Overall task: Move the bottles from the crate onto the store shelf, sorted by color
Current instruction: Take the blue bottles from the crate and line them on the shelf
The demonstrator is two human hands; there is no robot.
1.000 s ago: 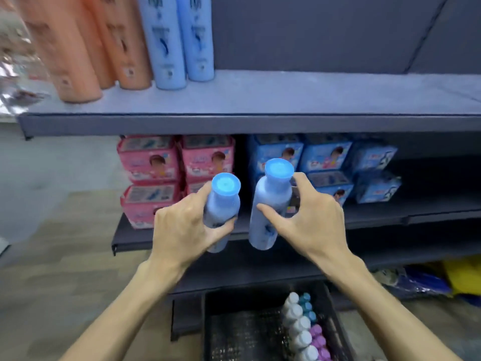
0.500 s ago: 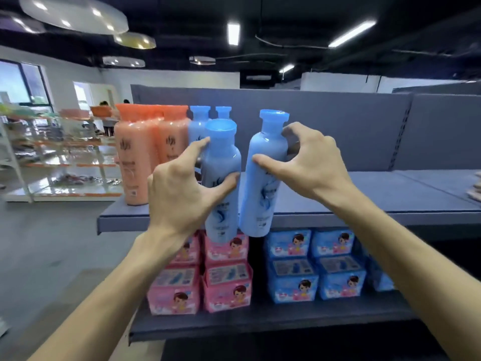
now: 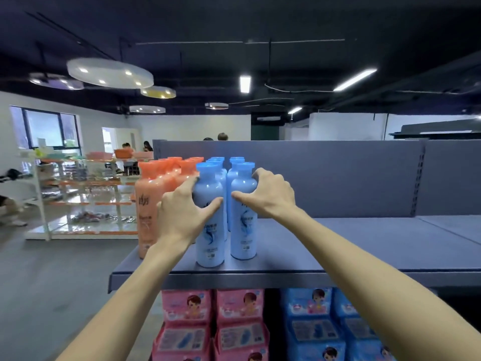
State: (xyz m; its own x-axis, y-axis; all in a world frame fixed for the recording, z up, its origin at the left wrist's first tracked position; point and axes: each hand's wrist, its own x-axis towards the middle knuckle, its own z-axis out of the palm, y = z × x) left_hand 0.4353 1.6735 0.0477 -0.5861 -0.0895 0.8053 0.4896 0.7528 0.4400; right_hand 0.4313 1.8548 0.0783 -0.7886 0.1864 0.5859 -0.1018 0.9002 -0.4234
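Observation:
Two light blue bottles stand upright at the front of the grey top shelf (image 3: pixel 364 246). My left hand (image 3: pixel 182 212) grips the left blue bottle (image 3: pixel 209 238) round its upper body. The right blue bottle (image 3: pixel 243 235) is held the same way by my right hand (image 3: pixel 270 195). Both bottle bases rest on the shelf. More blue bottles (image 3: pixel 235 165) stand in rows behind them. Several orange bottles (image 3: pixel 147 204) stand to their left. The crate is out of view.
The shelf's grey back panel (image 3: pixel 338 178) rises behind the bottles, with bare shelf to the right. Pink boxes (image 3: pixel 210 327) and blue boxes (image 3: pixel 315 327) fill the shelf below. A white rack (image 3: pixel 78 199) stands on the floor at left; people sit far behind.
Both hands carried the two blue bottles up from near the crate and set them on the top shelf in front of the other blue bottles. My view rose with them.

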